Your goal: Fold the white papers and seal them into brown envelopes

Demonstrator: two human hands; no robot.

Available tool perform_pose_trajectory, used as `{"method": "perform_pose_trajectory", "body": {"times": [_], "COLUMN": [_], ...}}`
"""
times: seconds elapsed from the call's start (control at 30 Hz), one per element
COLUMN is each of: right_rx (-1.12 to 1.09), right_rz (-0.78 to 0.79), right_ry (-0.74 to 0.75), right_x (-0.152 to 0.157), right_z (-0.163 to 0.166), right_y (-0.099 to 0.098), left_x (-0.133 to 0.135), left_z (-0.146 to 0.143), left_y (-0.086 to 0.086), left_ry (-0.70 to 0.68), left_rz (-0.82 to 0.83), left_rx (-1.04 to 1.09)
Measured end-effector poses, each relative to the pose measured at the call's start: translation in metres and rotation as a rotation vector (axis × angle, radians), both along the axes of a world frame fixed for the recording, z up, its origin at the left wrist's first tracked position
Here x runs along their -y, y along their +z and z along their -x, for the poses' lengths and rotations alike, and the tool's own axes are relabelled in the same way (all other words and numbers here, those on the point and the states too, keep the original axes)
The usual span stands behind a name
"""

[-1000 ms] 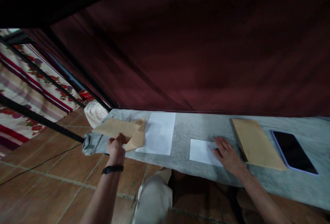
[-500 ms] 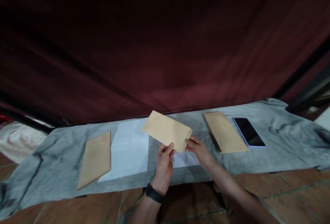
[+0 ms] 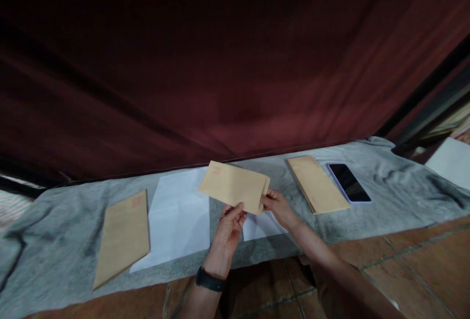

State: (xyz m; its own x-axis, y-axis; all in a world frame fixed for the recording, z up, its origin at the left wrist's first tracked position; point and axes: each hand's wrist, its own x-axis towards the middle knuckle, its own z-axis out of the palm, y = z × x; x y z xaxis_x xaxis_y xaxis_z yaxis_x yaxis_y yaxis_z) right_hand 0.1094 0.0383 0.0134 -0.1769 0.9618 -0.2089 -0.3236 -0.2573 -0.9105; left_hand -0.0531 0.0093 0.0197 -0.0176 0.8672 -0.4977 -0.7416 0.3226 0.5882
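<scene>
A tan paper envelope (image 3: 233,184) with a small reddish print at its upper left is held up in front of me. My left hand (image 3: 229,223), with a dark band on the wrist, pinches its lower edge, thumb on top. At the envelope's right end, my right hand (image 3: 275,206) has its fingers closed at the flap; the fingertips are partly hidden behind it. Below and behind lie white paper sheets: a larger creased one (image 3: 179,216) to the left and another sheet (image 3: 260,226) partly covered by my hands.
A tan envelope stack (image 3: 125,236) overlaps the larger sheet's left edge. On the right lie more tan envelopes (image 3: 317,184) beside a phone (image 3: 348,182) in a lilac case. A grey cloth (image 3: 396,187) covers the surface; a dark red curtain (image 3: 235,89) hangs behind it.
The envelope has turned slightly flatter, and its flap at the right end stands further apart from the body. Both hands keep hold of it. The view has shifted a little.
</scene>
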Motion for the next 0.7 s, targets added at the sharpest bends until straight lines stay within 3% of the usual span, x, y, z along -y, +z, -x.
{"method": "perform_pose_trajectory", "body": {"times": [0.17, 0.3, 0.47, 0.7], "right_rx": [-0.133, -0.15, -0.091, -0.266], "right_rz": [0.011, 0.087, 0.098, 0.224], "right_ry": [0.034, 0.15, 0.229, 0.26], "right_x": [0.01, 0.019, 0.018, 0.018], "right_z": [-0.004, -0.005, -0.005, 0.006], "right_y": [0.012, 0.009, -0.001, -0.009], "left_x": [-0.007, -0.01, -0.016, -0.021], "left_z": [0.011, 0.019, 0.023, 0.023], "left_y": [0.024, 0.035, 0.042, 0.055], "left_ry": [0.091, 0.147, 0.111, 0.129], "left_rz": [-0.273, -0.464, -0.549, -0.608], "left_rx": [0.056, 0.01, 0.067, 0.034]}}
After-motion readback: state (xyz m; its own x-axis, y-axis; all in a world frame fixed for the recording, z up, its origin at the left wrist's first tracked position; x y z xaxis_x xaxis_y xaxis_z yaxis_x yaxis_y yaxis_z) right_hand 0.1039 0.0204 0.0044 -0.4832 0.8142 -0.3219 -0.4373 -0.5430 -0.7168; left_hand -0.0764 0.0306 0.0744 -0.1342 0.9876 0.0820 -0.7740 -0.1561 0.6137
